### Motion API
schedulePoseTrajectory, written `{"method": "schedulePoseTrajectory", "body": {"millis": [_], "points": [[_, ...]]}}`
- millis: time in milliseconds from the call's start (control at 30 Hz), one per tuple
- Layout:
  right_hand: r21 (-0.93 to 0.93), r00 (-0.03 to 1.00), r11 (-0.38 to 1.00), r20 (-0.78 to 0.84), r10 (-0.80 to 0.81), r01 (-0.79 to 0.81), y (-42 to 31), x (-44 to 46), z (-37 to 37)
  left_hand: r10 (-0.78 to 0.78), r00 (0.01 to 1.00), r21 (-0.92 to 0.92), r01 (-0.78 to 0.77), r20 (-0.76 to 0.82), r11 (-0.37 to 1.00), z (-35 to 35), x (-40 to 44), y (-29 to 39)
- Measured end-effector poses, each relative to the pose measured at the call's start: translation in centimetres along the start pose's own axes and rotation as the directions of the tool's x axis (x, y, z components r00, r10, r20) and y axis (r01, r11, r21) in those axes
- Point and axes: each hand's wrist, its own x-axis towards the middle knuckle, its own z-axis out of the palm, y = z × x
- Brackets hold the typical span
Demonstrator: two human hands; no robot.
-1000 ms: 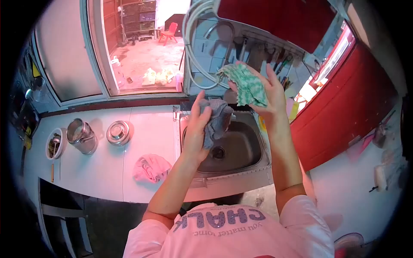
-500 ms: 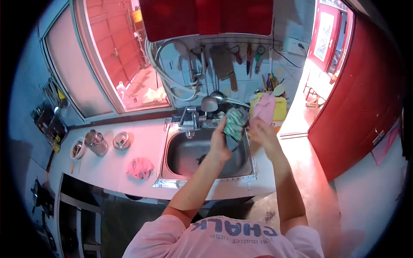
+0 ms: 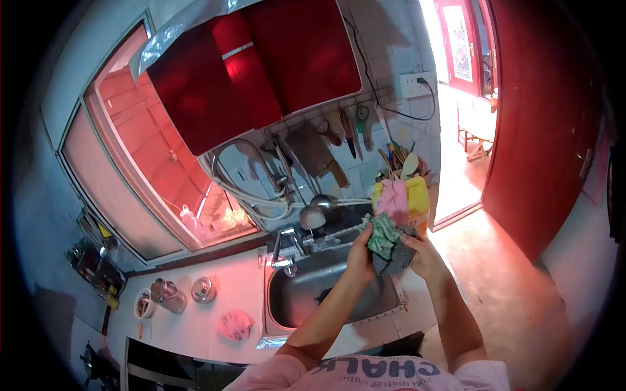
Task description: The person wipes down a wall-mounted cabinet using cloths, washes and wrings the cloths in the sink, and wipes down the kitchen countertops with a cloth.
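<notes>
One green-and-white patterned fabric cloth point(image 3: 384, 233) grasped in left hand point(image 3: 360, 258); dark grey fabric cloth point(image 3: 397, 260) grasped in right hand point(image 3: 425, 259). Cloths touching, held above right end of rectangular stainless-steel sink point(image 3: 293, 294).

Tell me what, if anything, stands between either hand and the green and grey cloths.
Nothing visible does. The left hand holds the green cloth and the right hand holds the grey cloth, the two bunched together between the hands.
</notes>
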Motion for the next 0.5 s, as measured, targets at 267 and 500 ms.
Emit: {"method": "schedulePoseTrajectory", "body": {"millis": [267,500], "points": [[0.004,0.989,0.994,0.102,-0.106,0.106,-4.4,12.6,0.0,0.264,0.961,-0.142,-0.274,-0.086,0.951,-4.5,3.1,4.6],[-0.872,0.819,-0.057,0.478,-0.318,0.487,-12.7,21.2,0.8,0.477,0.836,0.283,-0.404,-0.272,0.870,-1.6,5.3,7.9]]}}
